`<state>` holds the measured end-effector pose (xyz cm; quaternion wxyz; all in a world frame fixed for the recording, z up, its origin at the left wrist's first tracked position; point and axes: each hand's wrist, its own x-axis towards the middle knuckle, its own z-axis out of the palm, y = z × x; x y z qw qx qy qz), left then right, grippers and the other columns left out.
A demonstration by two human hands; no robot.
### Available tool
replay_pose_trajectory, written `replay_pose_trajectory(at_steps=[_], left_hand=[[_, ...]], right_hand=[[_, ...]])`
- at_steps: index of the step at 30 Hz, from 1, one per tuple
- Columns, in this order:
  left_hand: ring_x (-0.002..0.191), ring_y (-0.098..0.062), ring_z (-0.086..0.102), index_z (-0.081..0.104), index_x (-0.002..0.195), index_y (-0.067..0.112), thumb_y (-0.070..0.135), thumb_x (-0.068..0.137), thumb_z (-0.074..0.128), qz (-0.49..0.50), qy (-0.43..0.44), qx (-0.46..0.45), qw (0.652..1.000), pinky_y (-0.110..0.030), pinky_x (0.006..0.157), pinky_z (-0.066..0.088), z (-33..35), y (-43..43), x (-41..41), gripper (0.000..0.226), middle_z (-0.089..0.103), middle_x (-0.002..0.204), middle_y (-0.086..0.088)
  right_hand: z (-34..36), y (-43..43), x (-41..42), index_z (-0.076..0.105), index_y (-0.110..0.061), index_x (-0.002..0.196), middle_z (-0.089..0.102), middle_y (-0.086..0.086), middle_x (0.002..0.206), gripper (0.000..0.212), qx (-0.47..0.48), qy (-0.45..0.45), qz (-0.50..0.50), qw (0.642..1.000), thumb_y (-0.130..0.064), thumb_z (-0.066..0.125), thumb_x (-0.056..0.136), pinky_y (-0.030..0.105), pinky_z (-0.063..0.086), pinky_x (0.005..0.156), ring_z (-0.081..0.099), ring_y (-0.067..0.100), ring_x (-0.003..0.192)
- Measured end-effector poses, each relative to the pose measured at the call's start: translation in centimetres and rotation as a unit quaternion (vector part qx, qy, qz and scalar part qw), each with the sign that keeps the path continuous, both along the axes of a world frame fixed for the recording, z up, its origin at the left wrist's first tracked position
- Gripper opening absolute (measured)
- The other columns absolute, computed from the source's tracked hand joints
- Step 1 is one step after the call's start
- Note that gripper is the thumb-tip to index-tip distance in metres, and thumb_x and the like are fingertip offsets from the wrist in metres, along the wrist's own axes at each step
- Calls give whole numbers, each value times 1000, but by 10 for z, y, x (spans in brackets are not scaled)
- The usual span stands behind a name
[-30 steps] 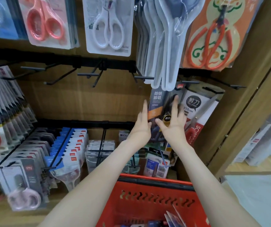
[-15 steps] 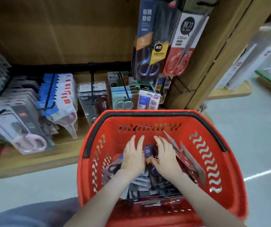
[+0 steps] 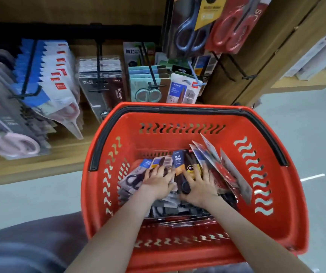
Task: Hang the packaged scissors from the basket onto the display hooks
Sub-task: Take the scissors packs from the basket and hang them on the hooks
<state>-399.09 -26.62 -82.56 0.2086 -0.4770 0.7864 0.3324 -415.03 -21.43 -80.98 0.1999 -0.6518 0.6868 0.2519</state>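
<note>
**Bare arms, grey-blue cloth**

Both arms are uncovered along all their visible length. The left forearm (image 3: pixel 119 229) and the right forearm (image 3: pixel 242 227) run bare from the wrists back to the lower edge of the view. The left hand (image 3: pixel 159 182) and the right hand (image 3: pixel 198 186) are bare as well, with slim fingers; the nails are too small to make out. In the lower left corner lies a broad, rounded fold of dark grey-blue garment (image 3: pixel 30 247) (probably a trouser leg, though blur leaves that unsure), matte and plain, paler toward the bottom.
</note>
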Motion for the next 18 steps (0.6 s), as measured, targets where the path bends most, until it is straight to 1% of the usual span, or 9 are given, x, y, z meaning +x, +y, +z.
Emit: replay_pose_trajectory(at_steps=[2,3,5,7,9,12,14,16,18], left_hand=[[150,-24,-8,5,154,38,48,103,25,4,-6,8,1000,-50,119,-6,2,-1,-1,56,-5,163,-2],[150,-24,-7,6,154,38,48,102,25,7,-10,9,1000,-51,119,-5,2,0,0,56,-5,163,-2],[150,-24,-7,9,153,39,50,102,25,15,-24,7,1000,-51,119,-3,5,3,1,55,-4,164,-2],[150,-25,-7,13,152,39,53,101,23,22,-35,-1,999,-51,119,-2,8,7,5,54,-2,163,-3],[150,-26,-4,15,151,38,57,100,22,23,-38,-14,999,-51,119,0,11,9,11,55,1,163,-5],[150,-27,-4,17,151,37,58,100,23,20,-54,-43,997,-51,119,2,11,11,21,56,0,163,-9],[150,-27,-6,18,152,36,57,100,26,21,-54,-62,996,-51,119,0,10,13,24,56,-6,163,-8],[150,-26,-6,19,152,33,54,101,28,19,-33,-89,995,-50,120,0,7,13,23,56,-7,163,-8],[149,-27,0,24,151,27,49,102,28,28,6,-116,993,-48,120,3,7,15,19,54,1,163,-9]], right_hand=[[2,2,4,3,-30,155,-13,10,161,88,-9,-19,-14,1000,-70,43,87,53,-12,116,-28,42,141],[3,5,6,3,-29,155,-15,10,161,85,-1,-20,-9,1000,-66,42,89,53,-14,116,-29,41,141],[6,12,6,-5,-31,154,-24,12,158,84,44,-35,7,998,-59,43,92,51,-14,116,-32,35,141],[13,18,3,-12,-33,153,-29,11,157,92,84,-85,4,993,-52,53,90,46,-12,118,-32,30,141],[23,21,-4,-18,-34,151,-25,7,159,107,84,-129,-19,988,-46,65,83,47,-6,119,-26,27,145],[31,22,-10,-22,-31,150,-21,1,160,126,65,-151,-107,981,-49,76,73,52,3,118,-15,29,147],[29,20,-8,-21,-25,151,-21,4,160,131,54,-158,-170,971,-56,77,70,50,7,119,-11,34,148],[24,15,0,-17,-21,152,-18,12,160,128,39,-141,-183,972,-56,76,72,47,10,119,-5,36,148],[22,12,7,-11,-27,153,-13,17,159,120,20,-133,-175,975,-49,76,74,47,14,117,3,40,146]])
